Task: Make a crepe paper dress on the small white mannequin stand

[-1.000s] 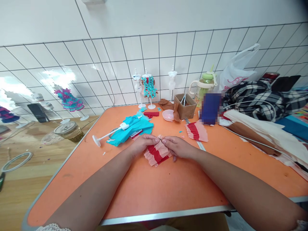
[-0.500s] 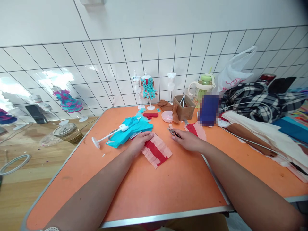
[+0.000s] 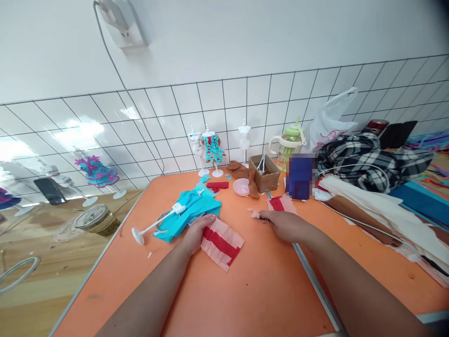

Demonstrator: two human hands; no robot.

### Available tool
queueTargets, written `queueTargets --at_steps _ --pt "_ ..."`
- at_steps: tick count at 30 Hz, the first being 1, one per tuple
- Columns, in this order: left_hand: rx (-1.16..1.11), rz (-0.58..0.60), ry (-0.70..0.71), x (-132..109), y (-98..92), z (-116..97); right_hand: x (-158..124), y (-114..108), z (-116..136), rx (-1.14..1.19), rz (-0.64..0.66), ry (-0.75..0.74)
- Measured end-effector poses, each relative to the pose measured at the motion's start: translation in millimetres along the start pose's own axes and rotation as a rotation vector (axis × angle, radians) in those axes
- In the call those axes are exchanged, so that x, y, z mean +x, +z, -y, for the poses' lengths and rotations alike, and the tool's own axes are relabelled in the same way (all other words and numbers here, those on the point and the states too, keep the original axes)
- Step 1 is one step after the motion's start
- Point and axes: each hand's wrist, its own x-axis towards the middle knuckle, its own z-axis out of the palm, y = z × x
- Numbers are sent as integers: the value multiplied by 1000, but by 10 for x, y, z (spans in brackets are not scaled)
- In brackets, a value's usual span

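Note:
My left hand (image 3: 197, 234) pinches the upper left edge of a pink crepe paper piece (image 3: 224, 242) with a red stripe, just over the orange table. In my right hand (image 3: 286, 226) is a small dark-handled tool (image 3: 264, 218), which looks like thread snips; the palm hides most of it. Its tip is by small pink paper scraps (image 3: 255, 214), and I cannot tell whether it touches them. Beyond that hand lies another pink and red paper piece (image 3: 283, 203). Left of my left hand, a white mini dress form (image 3: 178, 208) lies on turquoise paper (image 3: 206, 206).
Behind stand more mini dress forms, one dressed in turquoise ruffles (image 3: 213, 150). Nearby are a pink bowl (image 3: 241, 186), a cardboard box (image 3: 264, 180) and a green-lidded bottle (image 3: 291, 140). Plaid cloth (image 3: 361, 154), paper sheets and a cable (image 3: 372, 238) occupy the right side.
My right hand has turned and lowered its tool towards the pink scraps, so the tip shows less. My left hand keeps the striped paper. The camera view has tilted upward.

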Motion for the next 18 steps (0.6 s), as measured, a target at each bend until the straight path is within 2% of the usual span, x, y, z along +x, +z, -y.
queueTargets --at_steps 3,6,13,18 --pt "23 33 -3 9 2 24 22 38 93 -141 -54 10" --pt "56 72 -5 11 -8 45 89 103 154 -185 -71 15" --pt "251 164 17 33 -82 81 125 163 217 -30 38 -87" --pt "270 176 22 62 -122 91 -21 19 272 -131 92 128"
